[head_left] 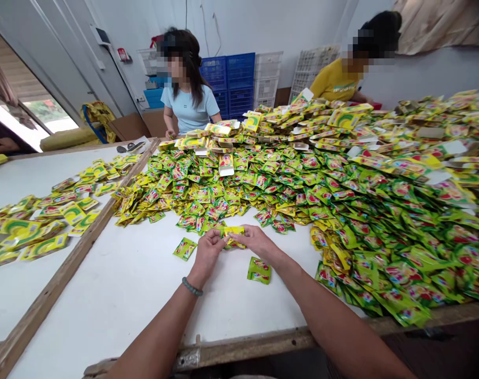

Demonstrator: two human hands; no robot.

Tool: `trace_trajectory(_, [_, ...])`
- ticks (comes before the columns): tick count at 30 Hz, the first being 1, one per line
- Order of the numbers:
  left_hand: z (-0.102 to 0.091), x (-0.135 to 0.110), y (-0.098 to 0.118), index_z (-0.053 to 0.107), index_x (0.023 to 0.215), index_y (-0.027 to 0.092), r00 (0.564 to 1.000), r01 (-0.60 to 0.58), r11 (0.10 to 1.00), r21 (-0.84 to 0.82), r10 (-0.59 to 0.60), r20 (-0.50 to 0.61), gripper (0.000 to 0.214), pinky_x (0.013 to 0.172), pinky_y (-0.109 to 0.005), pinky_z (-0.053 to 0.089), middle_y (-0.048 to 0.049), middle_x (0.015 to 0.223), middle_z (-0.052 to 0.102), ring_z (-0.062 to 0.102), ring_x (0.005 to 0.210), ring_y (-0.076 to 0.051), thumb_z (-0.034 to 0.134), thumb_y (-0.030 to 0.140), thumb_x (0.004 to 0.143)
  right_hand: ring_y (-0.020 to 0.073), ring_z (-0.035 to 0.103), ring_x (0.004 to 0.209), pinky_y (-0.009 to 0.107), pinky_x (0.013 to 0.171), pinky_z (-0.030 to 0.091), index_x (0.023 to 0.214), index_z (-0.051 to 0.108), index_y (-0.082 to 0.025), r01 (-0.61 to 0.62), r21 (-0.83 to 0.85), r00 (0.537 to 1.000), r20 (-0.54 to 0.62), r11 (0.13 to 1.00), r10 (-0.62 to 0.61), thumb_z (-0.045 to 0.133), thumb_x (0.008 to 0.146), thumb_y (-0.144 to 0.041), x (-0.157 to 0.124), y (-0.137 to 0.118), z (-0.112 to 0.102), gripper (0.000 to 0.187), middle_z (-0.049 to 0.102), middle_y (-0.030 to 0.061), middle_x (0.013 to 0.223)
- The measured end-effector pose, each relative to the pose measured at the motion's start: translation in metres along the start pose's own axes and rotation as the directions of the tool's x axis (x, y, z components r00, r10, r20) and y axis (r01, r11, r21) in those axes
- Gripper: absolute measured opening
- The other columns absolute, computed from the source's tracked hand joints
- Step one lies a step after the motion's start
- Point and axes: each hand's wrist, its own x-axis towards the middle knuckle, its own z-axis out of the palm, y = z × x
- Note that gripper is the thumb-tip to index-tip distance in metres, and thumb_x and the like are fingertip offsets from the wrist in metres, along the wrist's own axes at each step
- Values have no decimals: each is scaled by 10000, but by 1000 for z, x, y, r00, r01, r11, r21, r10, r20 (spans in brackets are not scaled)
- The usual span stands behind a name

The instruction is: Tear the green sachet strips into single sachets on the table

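Observation:
Between my two hands, just in front of the big pile, is a small yellow packet (234,230). Fingers of my left hand (212,246) are closed on its left side, and a green bracelet circles that wrist. My right hand (257,241) pinches the packet from the right. On the white table, one green sachet (185,249) lies left of my left hand. More green packaging (259,270) with red pictures rests below my right hand. The pile of green sachets (302,184) rises right behind my hands.
Yellow cartons (350,116) are heaped on top of the pile. A wooden strip (77,258) divides the table, with finished-looking yellow boxes (46,247) left of it. Across the table are a person in light blue (192,108) and another in yellow (336,81). Blue crates (240,71) stand behind.

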Motion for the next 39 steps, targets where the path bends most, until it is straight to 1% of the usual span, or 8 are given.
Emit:
trace_trajectory(3, [2,-5,5,484,799,182,999,37,999,-20,-37,-26,335,454,-177,259,116,460,409,369,409,-42,749,308,637,149,550,631,253,564,429,879,577,-154,114,-194,989,-66,974,-129,540,795,-394,-6,-6,12,257,602,23,702])
trace_trajectory(8, [8,-14,17,512,810,167,956,272,948,-166,-246,161,286,541,-217,372,-1,617,617,540,520,-97,642,410,733,187,592,842,300,776,442,1044,540,-192,320,-461,854,-238,828,-462,467,845,-309,-11,-15,24,241,640,69,933])
trace_trajectory(13, [4,-11,19,531,651,155,982,111,985,135,-129,136,306,526,-221,344,11,542,567,486,516,-93,636,430,736,129,527,538,227,494,410,983,485,-199,133,-149,952,-254,980,-168,523,805,-405,-4,-7,18,275,591,-27,638])
trace_trajectory(16, [1,-10,19,543,632,154,987,54,968,244,-89,134,296,527,-230,342,19,529,556,478,519,-101,666,413,707,115,511,534,214,482,401,906,478,-205,132,-97,963,-224,987,-150,546,787,-417,-2,-4,15,253,576,-34,646])
trace_trajectory(20, [0,-10,21,592,703,147,987,76,983,166,-97,125,229,541,-223,338,20,597,584,511,574,-104,713,337,658,143,578,773,253,691,464,953,485,-212,257,-122,933,-227,959,-280,626,736,-351,-4,-7,15,294,606,7,861])
trace_trajectory(25, [-2,-10,21,584,694,157,974,164,986,-31,-157,161,219,526,-208,336,51,553,538,468,510,-76,754,241,585,139,578,791,247,684,466,962,515,-191,198,102,978,-94,975,-188,669,681,-365,-3,-11,17,364,607,11,881])
trace_trajectory(34, [3,-11,16,541,594,172,993,93,992,83,-98,60,182,504,-230,367,-2,570,618,504,481,-103,701,251,627,116,515,618,223,555,410,817,540,-177,117,-36,985,-123,992,-121,625,714,-418,-7,-16,19,275,598,-17,697])
trace_trajectory(39, [2,-9,23,583,582,169,964,135,982,133,-162,213,190,506,-256,394,-61,615,668,538,489,-131,707,292,657,110,462,559,227,529,362,698,550,-178,73,-220,950,-281,973,-135,664,672,-422,-8,-20,15,271,551,-36,583])
